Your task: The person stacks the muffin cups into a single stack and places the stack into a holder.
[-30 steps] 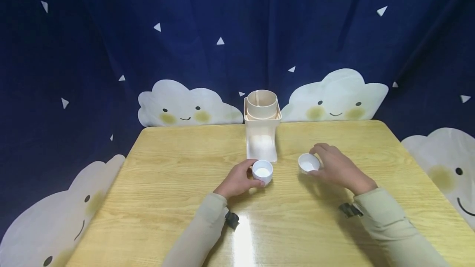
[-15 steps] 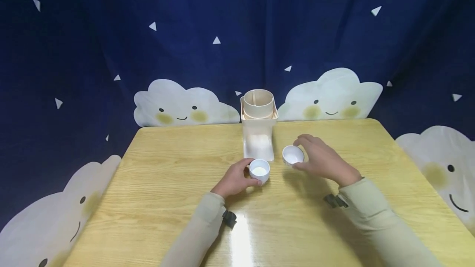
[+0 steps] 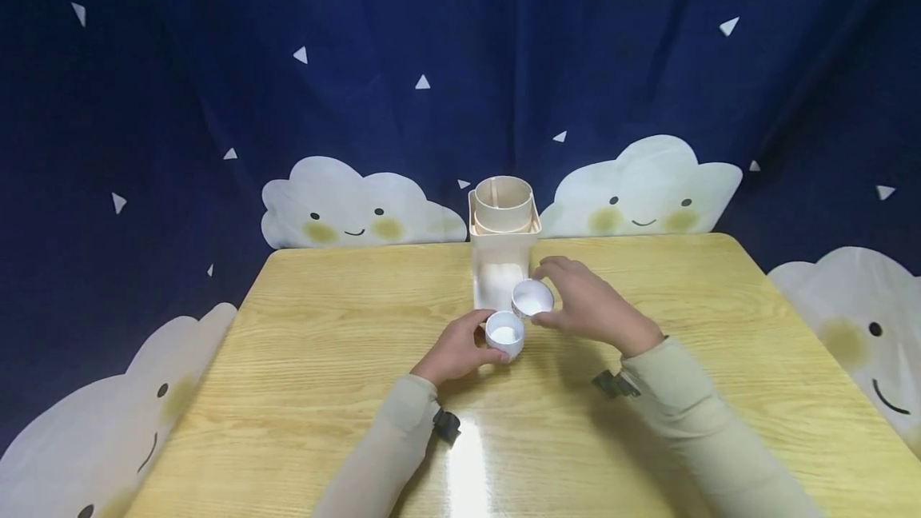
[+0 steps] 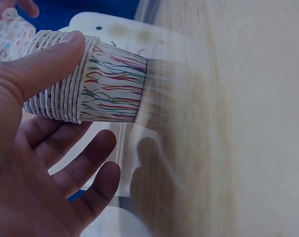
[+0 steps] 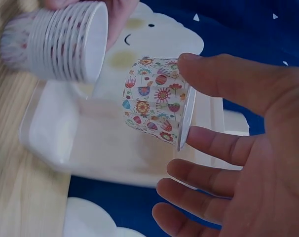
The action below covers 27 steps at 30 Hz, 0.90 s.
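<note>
My left hand (image 3: 460, 348) grips a stack of nested paper baking cups (image 4: 112, 81) by their rims between thumb and fingers; the stack stands upright on the table. Colourful wavy lines cover its lowest cup, and several rims are layered above. My right hand (image 3: 593, 306) pinches a single paper baking cup (image 5: 154, 101) with a flower print at its rim, thumb on one side and fingers on the other. In the head view this cup is above the table, mouth up, just behind and right of the stack, its edge right at the stack's rim. Its inside is white.
Behind both hands, at the table's back edge, stands a cream plastic holder (image 3: 504, 242) with a round open tube (image 3: 504, 202) on top and a flat base tray. A dark blue curtain with white clouds hangs behind the wooden table (image 3: 345, 326).
My right hand has moved left with the flower-print baking cup, from well right of the stack to right beside it. My left hand and the stack have stayed in place.
</note>
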{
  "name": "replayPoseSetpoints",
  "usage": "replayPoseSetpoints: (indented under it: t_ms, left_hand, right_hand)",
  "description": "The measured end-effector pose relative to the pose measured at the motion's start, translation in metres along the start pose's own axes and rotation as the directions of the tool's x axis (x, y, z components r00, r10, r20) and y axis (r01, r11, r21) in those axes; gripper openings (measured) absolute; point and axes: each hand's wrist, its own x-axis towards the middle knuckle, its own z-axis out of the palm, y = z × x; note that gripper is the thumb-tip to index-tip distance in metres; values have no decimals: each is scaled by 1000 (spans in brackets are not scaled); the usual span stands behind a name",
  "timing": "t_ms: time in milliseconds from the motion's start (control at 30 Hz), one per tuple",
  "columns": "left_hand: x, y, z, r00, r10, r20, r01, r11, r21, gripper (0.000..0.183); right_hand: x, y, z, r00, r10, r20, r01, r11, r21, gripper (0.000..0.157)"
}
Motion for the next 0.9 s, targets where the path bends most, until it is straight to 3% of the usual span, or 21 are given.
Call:
replayPoseSetpoints:
  t_ms: [300,600,900]
  left_hand:
    - [-1,0,0,1000,-11,11,11,999,-31,66]
    - [-3,-1,1,1000,-17,11,17,999,-35,60]
    - [-3,3,1,1000,-20,0,20,999,-31,64]
  right_hand:
    - [13,-13,10,997,-68,25,69,997,-30,51]
    - [15,-19,21,992,-80,96,84,996,-38,48]
    - [16,-20,30,993,-70,99,77,995,-62,47]
